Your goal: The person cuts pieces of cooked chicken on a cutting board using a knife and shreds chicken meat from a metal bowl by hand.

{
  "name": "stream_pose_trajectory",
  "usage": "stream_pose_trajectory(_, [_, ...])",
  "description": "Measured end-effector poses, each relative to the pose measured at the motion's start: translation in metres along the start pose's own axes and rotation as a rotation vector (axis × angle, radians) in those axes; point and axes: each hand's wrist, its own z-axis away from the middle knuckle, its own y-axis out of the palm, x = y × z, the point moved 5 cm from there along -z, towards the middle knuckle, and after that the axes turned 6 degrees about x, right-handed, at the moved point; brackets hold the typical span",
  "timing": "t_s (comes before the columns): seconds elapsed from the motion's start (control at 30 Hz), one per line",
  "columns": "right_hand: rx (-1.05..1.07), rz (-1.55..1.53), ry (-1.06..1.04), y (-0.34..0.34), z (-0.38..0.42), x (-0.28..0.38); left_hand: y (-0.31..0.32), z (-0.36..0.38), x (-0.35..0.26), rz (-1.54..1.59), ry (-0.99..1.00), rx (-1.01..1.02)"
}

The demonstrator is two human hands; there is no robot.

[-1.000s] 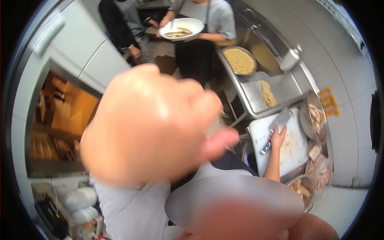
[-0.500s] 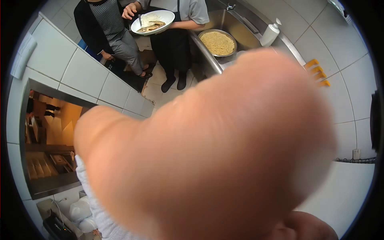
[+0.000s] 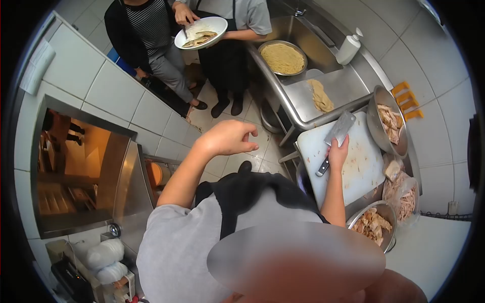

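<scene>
My right hand [image 3: 337,153] is closed around a cleaver [image 3: 340,127]. Its broad blade points away from me, and its black handle sticks out below the hand. Beneath the cleaver lies a white cutting board [image 3: 361,166] dotted with small food scraps. My left hand [image 3: 233,137] is raised in front of my apron, empty, with loosely bent fingers and a gap at the thumb. Beside the board's right side stands a metal bowl [image 3: 374,103] of meat pieces. A plastic bag of meat strips [image 3: 404,197] and a second bowl of meat [image 3: 374,224] are nearer to me.
Past the board, a sink [image 3: 283,31] holds a pan of yellowish food [image 3: 283,57]; a pale piece [image 3: 320,96] lies on the drainboard. A co-worker holds a white plate [image 3: 218,25] of food, and another person stands alongside. A tiled wall [image 3: 106,86] with a hatch is left.
My left hand has come down from in front of the camera, where it filled most of the view. The board, cleaver and bowls now show. The co-worker's hand has moved down to the plate.
</scene>
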Motion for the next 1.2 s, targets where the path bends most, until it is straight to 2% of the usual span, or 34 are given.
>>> stream_pose_trajectory(0.1, [-0.007, -0.017, -0.017, 0.0, 0.0, -0.005, 0.009, -0.008, 0.022, 0.019, 0.053, -0.03])
stream_pose_trajectory(0.23, [0.026, -0.02, -0.03, 0.002, -0.006, -0.003, 0.01, -0.014, 0.065, 0.055, 0.02, -0.116])
stream_pose_trajectory(0.3, [0.06, 0.001, -0.05, 0.002, -0.005, -0.005, 0.009, -0.006, 0.097, -0.15, -0.209, -0.115])
stream_pose_trajectory(0.33, [0.074, -0.005, -0.039, 0.0, -0.004, -0.003, 0.008, 0.012, 0.115, -0.269, -0.397, 0.052])
stream_pose_trajectory(0.37, [0.079, -0.013, -0.027, 0.002, -0.004, 0.003, -0.007, 0.037, 0.13, -0.178, -0.459, 0.009])
stream_pose_trajectory(0.4, [0.062, 0.015, -0.024, 0.002, -0.005, 0.003, -0.037, 0.075, 0.139, -0.055, -0.362, -0.357])
stream_pose_trajectory(0.43, [0.068, 0.027, -0.016, 0.004, -0.007, 0.004, -0.087, 0.117, 0.126, -0.04, -0.561, -0.538])
stream_pose_trajectory(0.47, [0.082, 0.024, -0.02, 0.006, -0.01, 0.004, -0.12, 0.15, 0.144, -0.147, -0.603, -0.793])
stream_pose_trajectory(0.5, [0.079, 0.018, -0.017, 0.003, -0.009, 0.002, -0.154, 0.182, 0.127, -0.046, -0.735, -0.917])
stream_pose_trajectory(0.57, [0.048, 0.01, 0.011, 0.004, -0.008, 0.005, -0.193, 0.197, 0.141, -0.013, -0.59, -0.889])
stream_pose_trajectory(0.63, [0.111, 0.001, 0.078, 0.006, -0.007, 0.019, -0.192, 0.169, 0.126, 0.111, -0.305, -0.868])
stream_pose_trajectory(0.67, [0.125, -0.048, 0.094, 0.0, -0.017, 0.005, -0.182, 0.148, 0.123, 0.237, -0.2, -0.79])
stream_pose_trajectory(0.73, [0.081, -0.105, 0.17, -0.009, -0.004, 0.024, -0.146, 0.102, 0.118, 0.446, -0.065, -0.559])
stream_pose_trajectory(0.8, [0.011, -0.139, 0.161, -0.022, 0.017, 0.051, -0.112, 0.051, 0.124, 0.527, -0.021, -0.371])
stream_pose_trajectory(0.83, [0.062, -0.191, 0.138, -0.031, 0.026, 0.066, -0.093, 0.028, 0.133, 0.537, -0.021, -0.313])
stream_pose_trajectory(0.9, [-0.043, -0.28, 0.158, -0.048, 0.053, 0.078, -0.063, -0.013, 0.149, 0.522, -0.059, -0.177])
stream_pose_trajectory(0.97, [-0.123, -0.707, 0.185, -0.058, 0.082, 0.085, -0.048, -0.036, 0.132, 0.443, -0.064, -0.075])
stream_pose_trajectory(1.0, [-0.057, -0.69, 0.167, -0.062, 0.092, 0.07, -0.04, -0.05, 0.132, 0.423, -0.054, -0.009])
stream_pose_trajectory(1.03, [-0.104, -0.691, 0.173, -0.067, 0.108, 0.054, -0.032, -0.062, 0.131, 0.406, -0.049, 0.055])
stream_pose_trajectory(1.13, [-0.247, -0.316, 0.314, -0.065, 0.17, 0.032, -0.029, -0.087, 0.119, 0.33, -0.024, 0.128])
stream_pose_trajectory(1.2, [-0.308, -0.266, 0.349, -0.058, 0.205, 0.018, -0.029, -0.101, 0.116, 0.283, 0.008, 0.155])
